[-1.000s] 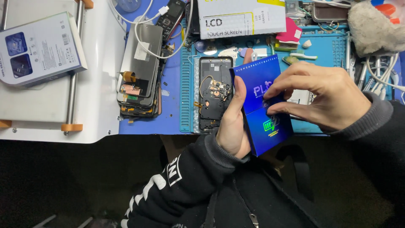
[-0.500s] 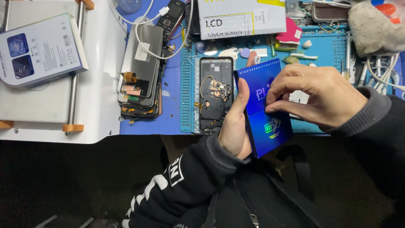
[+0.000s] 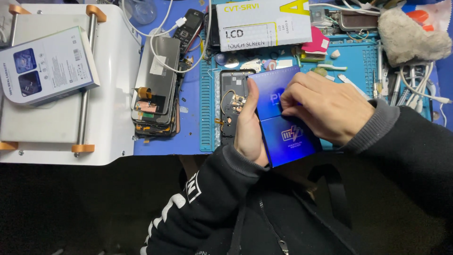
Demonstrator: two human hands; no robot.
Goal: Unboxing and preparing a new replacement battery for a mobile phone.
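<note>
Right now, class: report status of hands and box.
Left hand grips blue box. Right hand on its top. Opened phone beneath.

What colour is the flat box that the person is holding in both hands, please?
Deep blue box, with a small lightning-battery emblem; the head view shows it.

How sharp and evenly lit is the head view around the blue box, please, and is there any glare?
Head view: both hands, left hand and right hand, and the blue box are sharp and brightly lit; soft sheen on the box, no harsh glare; the lower frame falls into dark shadow over the black sleeves.
</note>
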